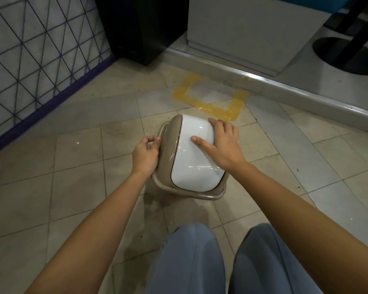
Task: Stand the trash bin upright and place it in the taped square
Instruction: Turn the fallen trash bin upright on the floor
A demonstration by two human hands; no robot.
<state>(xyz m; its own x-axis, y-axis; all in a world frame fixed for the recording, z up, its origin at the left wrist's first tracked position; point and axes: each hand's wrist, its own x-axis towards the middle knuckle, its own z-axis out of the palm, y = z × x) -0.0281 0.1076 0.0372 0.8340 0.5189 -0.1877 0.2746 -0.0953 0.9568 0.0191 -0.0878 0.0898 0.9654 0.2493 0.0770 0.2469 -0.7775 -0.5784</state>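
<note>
A small beige trash bin [164, 162] with a glossy white swing lid [191, 164] stands upright on the tiled floor, seen from above. My left hand [145, 153] grips the beige rim on the bin's left side. My right hand [223, 143] lies over the lid's right edge, thumb flat on the white surface and fingers curled over the far side. The taped square [212, 107], marked in yellow tape, lies on the floor just beyond the bin, against a raised grey step. The bin stands outside the tape, its far edge close to the near tape line.
A wire mesh panel [40, 66] with a purple frame runs along the left. A black object [145, 28] stands at the back. The grey step [285, 90] carries a white cabinet [263, 30] and a black round chair base [344, 56]. My knees [232, 262] are below.
</note>
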